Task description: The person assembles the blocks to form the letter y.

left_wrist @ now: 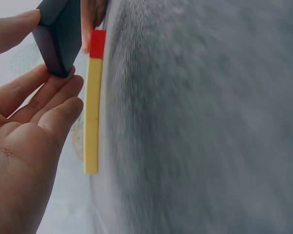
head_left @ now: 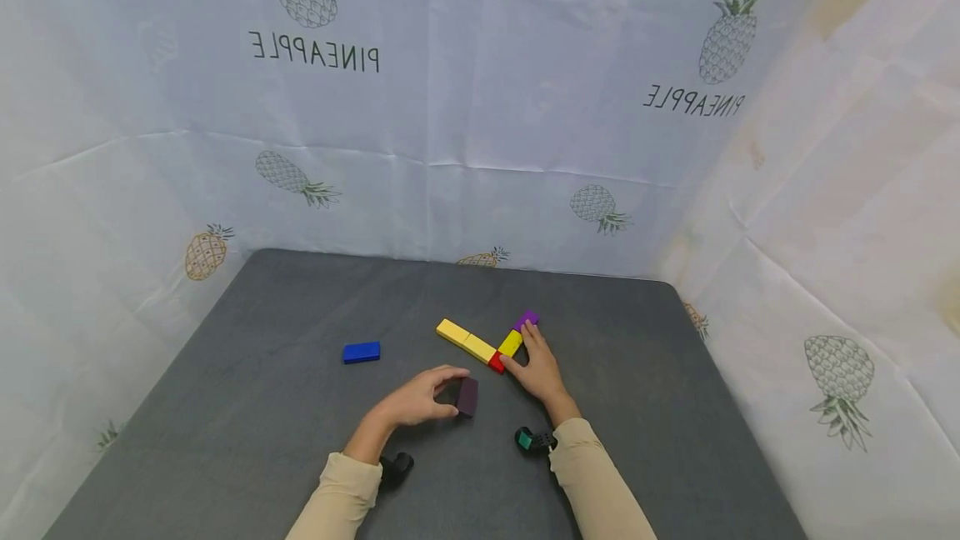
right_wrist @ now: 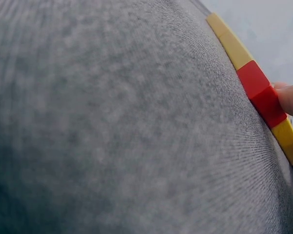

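Note:
My left hand (head_left: 417, 398) pinches a dark block (head_left: 467, 397) between thumb and fingertips. In the left wrist view that dark block (left_wrist: 61, 36) is held tilted above the grey tabletop. My right hand (head_left: 538, 367) spans one arm of a V-shaped row of blocks, its fingers fairly straight. Its thumb (right_wrist: 289, 97) touches the red block (right_wrist: 261, 92) at the corner, and its fingertips rest at the purple block (head_left: 529, 317). Between those lies a bright yellow block (head_left: 511, 343). Two pale yellow blocks (head_left: 465, 340) run end to end from the red one.
A blue block (head_left: 362, 352) lies apart on the left of the grey table (head_left: 300, 298). Black wrist devices (head_left: 534, 440) sit by both wrists. A white pineapple-print curtain (head_left: 480, 107) surrounds the table's back and sides.

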Demonstrator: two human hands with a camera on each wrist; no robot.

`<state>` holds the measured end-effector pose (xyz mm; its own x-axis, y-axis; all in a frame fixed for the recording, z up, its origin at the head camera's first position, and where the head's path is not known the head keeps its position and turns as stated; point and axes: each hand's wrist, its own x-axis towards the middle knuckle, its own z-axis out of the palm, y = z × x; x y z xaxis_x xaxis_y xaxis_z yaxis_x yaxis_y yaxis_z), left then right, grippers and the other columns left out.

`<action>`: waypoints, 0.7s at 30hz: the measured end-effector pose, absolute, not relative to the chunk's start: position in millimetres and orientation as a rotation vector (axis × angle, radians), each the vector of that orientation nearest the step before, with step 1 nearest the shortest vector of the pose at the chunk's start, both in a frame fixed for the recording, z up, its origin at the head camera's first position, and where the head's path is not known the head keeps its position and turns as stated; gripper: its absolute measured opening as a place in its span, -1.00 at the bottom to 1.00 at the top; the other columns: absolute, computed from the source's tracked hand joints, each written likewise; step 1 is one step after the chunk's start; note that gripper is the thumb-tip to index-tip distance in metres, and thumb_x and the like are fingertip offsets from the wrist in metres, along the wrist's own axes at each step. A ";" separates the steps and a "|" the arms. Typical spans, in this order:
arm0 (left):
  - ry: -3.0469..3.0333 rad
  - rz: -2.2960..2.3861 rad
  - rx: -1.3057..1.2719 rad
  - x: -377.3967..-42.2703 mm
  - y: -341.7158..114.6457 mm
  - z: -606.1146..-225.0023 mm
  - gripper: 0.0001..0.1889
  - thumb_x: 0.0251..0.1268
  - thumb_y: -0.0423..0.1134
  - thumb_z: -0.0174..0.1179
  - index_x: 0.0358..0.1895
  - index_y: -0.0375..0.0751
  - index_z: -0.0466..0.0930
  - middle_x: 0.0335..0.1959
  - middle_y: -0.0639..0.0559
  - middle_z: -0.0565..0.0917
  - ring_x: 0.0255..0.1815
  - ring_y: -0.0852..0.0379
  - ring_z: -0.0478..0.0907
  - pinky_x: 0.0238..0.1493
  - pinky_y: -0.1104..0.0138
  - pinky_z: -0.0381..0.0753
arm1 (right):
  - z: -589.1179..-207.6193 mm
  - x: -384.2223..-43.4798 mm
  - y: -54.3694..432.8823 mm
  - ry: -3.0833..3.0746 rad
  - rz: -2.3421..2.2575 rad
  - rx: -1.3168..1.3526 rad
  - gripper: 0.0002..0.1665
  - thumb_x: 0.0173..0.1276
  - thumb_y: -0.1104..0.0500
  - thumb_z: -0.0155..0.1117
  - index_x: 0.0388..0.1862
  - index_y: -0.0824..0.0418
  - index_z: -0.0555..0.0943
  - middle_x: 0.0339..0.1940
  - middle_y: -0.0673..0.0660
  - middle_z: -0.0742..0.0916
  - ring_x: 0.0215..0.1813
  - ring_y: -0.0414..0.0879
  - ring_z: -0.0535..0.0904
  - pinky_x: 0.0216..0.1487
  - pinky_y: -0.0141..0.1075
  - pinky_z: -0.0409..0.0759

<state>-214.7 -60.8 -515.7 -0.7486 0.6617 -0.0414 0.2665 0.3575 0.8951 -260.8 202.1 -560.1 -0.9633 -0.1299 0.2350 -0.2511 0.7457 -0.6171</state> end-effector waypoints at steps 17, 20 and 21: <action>2.174 1.296 0.900 -245.4 -31.6 -523.2 -0.39 0.28 -0.35 0.18 0.38 -0.36 0.24 0.40 -0.24 0.29 0.43 -0.20 0.17 0.35 -0.11 0.20 | -556.6 -263.5 202.9 -2.803 0.963 0.283 -0.02 0.22 -0.14 0.29 0.44 0.36 0.19 0.49 0.27 0.24 0.48 0.22 0.15 0.40 0.13 0.17; 2.199 1.282 0.900 -246.9 -29.9 -525.4 -0.38 0.28 -0.36 0.18 0.39 -0.35 0.23 0.40 -0.23 0.29 0.43 -0.19 0.19 0.34 -0.10 0.23 | -555.8 -262.4 202.5 -2.804 0.958 0.289 -0.02 0.23 -0.14 0.29 0.44 0.38 0.19 0.49 0.29 0.24 0.47 0.23 0.16 0.39 0.15 0.18; 2.213 1.277 0.897 -247.1 -29.4 -526.3 -0.38 0.27 -0.36 0.19 0.39 -0.35 0.23 0.40 -0.23 0.29 0.42 -0.19 0.20 0.33 -0.09 0.25 | -555.6 -262.2 202.2 -2.810 0.957 0.283 -0.02 0.23 -0.15 0.29 0.44 0.37 0.18 0.49 0.28 0.24 0.48 0.22 0.15 0.39 0.14 0.17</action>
